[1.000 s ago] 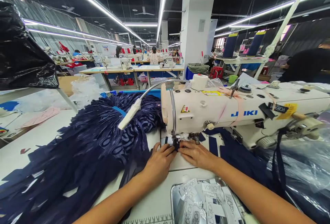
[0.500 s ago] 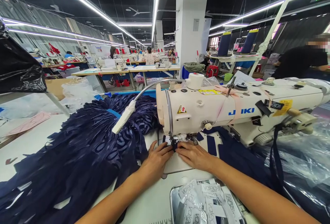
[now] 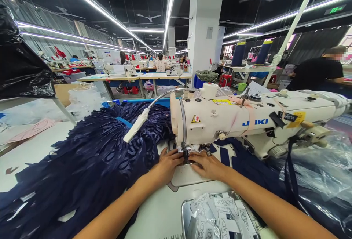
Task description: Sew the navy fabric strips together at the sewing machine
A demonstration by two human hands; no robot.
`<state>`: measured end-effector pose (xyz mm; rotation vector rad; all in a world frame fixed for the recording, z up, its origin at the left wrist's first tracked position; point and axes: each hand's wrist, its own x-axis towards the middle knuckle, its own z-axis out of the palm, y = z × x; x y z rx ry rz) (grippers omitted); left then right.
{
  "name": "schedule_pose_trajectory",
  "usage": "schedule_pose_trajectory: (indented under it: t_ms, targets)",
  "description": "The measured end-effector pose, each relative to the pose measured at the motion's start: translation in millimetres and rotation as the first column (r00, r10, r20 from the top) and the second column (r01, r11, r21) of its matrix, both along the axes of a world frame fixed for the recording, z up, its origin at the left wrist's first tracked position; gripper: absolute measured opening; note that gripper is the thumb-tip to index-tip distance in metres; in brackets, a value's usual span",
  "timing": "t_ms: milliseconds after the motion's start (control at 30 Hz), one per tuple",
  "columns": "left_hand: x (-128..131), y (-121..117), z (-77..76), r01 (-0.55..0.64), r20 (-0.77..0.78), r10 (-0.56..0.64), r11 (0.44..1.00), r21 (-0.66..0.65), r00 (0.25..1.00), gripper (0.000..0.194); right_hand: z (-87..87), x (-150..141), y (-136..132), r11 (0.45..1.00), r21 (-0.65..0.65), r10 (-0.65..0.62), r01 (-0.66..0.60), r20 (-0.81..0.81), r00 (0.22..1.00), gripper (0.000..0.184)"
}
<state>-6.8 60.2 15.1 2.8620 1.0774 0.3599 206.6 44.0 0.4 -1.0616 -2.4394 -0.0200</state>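
At the head of a white sewing machine (image 3: 203, 118), both my hands meet around a small dark navy piece of fabric (image 3: 186, 155) under the presser foot. My left hand (image 3: 166, 165) holds the left side of the piece, fingers reaching toward the needle and thumb raised apart. From the right, my right hand (image 3: 207, 165) has its bent fingertips on the other edge. The machine's foot hides part of the fabric. In front of my hands is a metal tray (image 3: 182, 209) of printed white labels (image 3: 202, 204), which read "valege".
A large bundle of navy garment pieces (image 3: 90, 158), tied with a blue strip (image 3: 123, 121), covers the left of the table. A bendable lamp (image 3: 136, 126) hangs over it. More navy fabric (image 3: 255, 169) and clear plastic (image 3: 324, 162) lie right. A person in black (image 3: 316, 68) sits far right.
My view has tilted up slightly. My fingertips are a little further apart, and more of the dark piece shows between them at the presser foot.
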Motion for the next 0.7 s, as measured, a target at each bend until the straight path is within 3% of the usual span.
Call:
schedule_pose_trajectory:
  t_ms: [233, 367, 467, 567, 700]
  targets:
    - [4.6, 8.0, -1.4, 0.013, 0.026, -0.015, 0.996, 0.089, 1.000, 0.048, -9.7, -11.3, 30.9, 0.976, -0.115, -0.199, 0.188, -0.099, 0.975, 0.025]
    - [10.6, -3.6, -1.9, -0.042, -0.057, 0.065, 0.943, 0.330, 0.996, 0.025, -13.5, -15.8, 45.8, 0.978, -0.095, -0.197, 0.188, -0.101, 0.975, 0.024]
    - [12.4, -12.1, -0.6, -0.096, -0.160, 0.188, 0.883, 0.459, 0.969, 0.021, -13.0, -10.1, 45.0, 0.982, -0.083, -0.176, 0.170, -0.079, 0.981, 0.017]
    - [11.8, -12.4, 2.3, -0.134, -0.222, 0.249, 0.892, 0.432, 0.943, 0.026, -9.1, -2.5, 36.6, 0.990, -0.063, -0.131, 0.128, -0.050, 0.990, 0.014]
    - [11.9, -2.7, 8.6, -0.097, -0.259, 0.186, 0.941, 0.323, 0.948, 0.037, -4.6, 2.1, 24.3, 0.995, 0.095, -0.016, 0.017, -0.013, 1.000, 0.023]
